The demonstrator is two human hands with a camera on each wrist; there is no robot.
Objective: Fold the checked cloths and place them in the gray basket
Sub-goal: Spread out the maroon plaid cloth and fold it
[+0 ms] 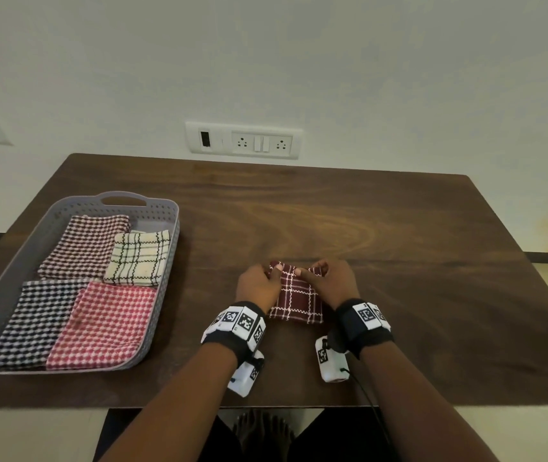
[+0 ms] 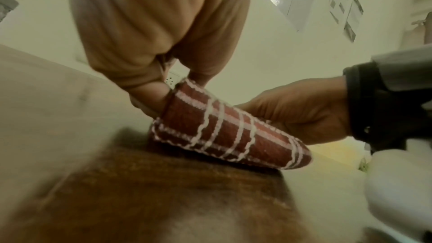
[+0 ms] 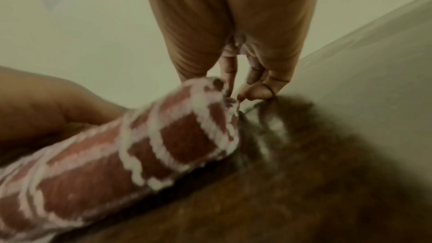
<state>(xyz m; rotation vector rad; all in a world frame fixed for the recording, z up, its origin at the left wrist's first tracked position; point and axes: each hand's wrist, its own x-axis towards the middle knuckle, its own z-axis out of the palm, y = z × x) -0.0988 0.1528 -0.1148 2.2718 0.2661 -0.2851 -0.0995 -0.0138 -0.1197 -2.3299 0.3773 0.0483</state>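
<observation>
The small maroon cloth with thin white checked lines (image 1: 296,296) lies folded on the dark wooden tabletop (image 1: 399,261), nearer the front edge than the back and well to the right of the basket. The left hand (image 1: 258,285) pinches its far left corner between thumb and curled fingers, and the right hand (image 1: 329,281) pinches the far right corner the same way; from the left wrist view that far edge is lifted off the wood while the near edge rests on it.

To my eye this is a last fold. It will go best if both corners travel together, level, and are laid squarely onto the near corners, then pressed flat so the thick layers do not spring open. Uneven pulling would skew the packet.

The cloth looks like a soft, coarse weave, plump where doubled, with rounded folded edges and slightly wavy stitched lines. The gray perforated plastic basket (image 1: 166,228), rectangular with a handle cut in its far wall, sits at the tabletop's left edge. In it lie four folded squares: a brown houndstooth cloth (image 1: 86,245), a cream cloth with dark lines (image 1: 139,258), a black-and-white checked cloth (image 1: 36,321) and a red-and-white checked cloth (image 1: 106,325).
</observation>
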